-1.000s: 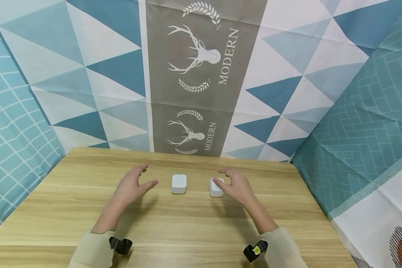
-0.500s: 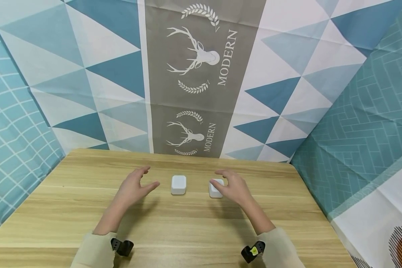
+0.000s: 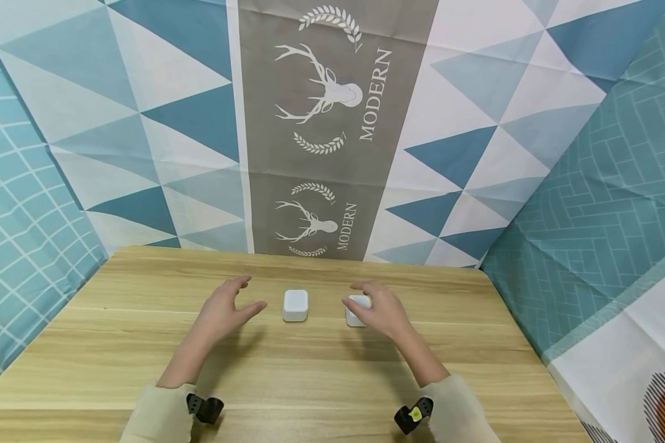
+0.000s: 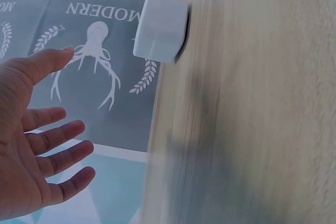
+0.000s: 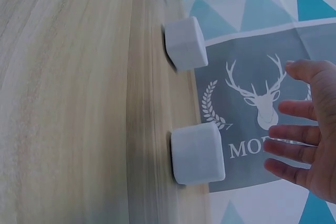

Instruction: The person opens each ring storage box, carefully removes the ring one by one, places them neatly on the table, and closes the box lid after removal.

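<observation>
Two small white blocks with rounded edges are on the wooden table [image 3: 288,369]. The left block [image 3: 295,306] sits between my hands, a short gap from my left thumb. My left hand [image 3: 224,311] hovers over the table with thumb and fingers spread, holding nothing. Above the right block [image 3: 354,316] is my right hand [image 3: 381,309], its thumb and fingers apart and partly covering that block in the head view. In the right wrist view, air separates the right hand [image 5: 312,124] from the near block [image 5: 197,153]. The left wrist view shows one block [image 4: 161,27] beyond my left hand [image 4: 39,140].
Behind the table hangs a patterned cloth [image 3: 321,123] with deer heads and triangles. A blue grid cloth [image 3: 22,203] lines the left side and a teal cloth [image 3: 587,215] the right. Each wrist carries a small black camera [image 3: 205,408].
My left hand has drifted slightly right, and my right hand slightly left over the right block. Both blocks stay in place on the table.
</observation>
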Motion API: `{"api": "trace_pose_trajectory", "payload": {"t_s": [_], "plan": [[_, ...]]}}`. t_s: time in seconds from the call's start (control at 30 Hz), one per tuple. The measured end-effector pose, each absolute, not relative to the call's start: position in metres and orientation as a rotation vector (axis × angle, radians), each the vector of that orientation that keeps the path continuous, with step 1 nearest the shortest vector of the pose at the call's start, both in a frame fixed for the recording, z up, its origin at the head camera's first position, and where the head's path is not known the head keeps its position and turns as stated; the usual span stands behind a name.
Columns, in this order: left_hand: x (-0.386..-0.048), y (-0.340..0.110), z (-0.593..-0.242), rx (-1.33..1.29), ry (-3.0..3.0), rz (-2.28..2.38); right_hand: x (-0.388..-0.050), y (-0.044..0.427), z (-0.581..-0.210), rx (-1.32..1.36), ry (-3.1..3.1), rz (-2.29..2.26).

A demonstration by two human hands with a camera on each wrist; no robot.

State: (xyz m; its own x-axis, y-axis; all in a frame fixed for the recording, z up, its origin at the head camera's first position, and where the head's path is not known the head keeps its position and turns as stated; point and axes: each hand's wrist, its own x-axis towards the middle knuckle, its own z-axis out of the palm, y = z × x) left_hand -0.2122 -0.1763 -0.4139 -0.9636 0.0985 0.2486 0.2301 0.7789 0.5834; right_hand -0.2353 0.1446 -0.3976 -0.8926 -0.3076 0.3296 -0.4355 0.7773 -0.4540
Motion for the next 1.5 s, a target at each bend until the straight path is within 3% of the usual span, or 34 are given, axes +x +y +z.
{"api": "trace_pose_trajectory", "payload": {"t_s": [1.5], "plan": [[-0.212,-0.161,-0.423,-0.257,-2.778,-1.050,-0.236,0.119,-0.412,0.642,-2.755,0.793]]}}
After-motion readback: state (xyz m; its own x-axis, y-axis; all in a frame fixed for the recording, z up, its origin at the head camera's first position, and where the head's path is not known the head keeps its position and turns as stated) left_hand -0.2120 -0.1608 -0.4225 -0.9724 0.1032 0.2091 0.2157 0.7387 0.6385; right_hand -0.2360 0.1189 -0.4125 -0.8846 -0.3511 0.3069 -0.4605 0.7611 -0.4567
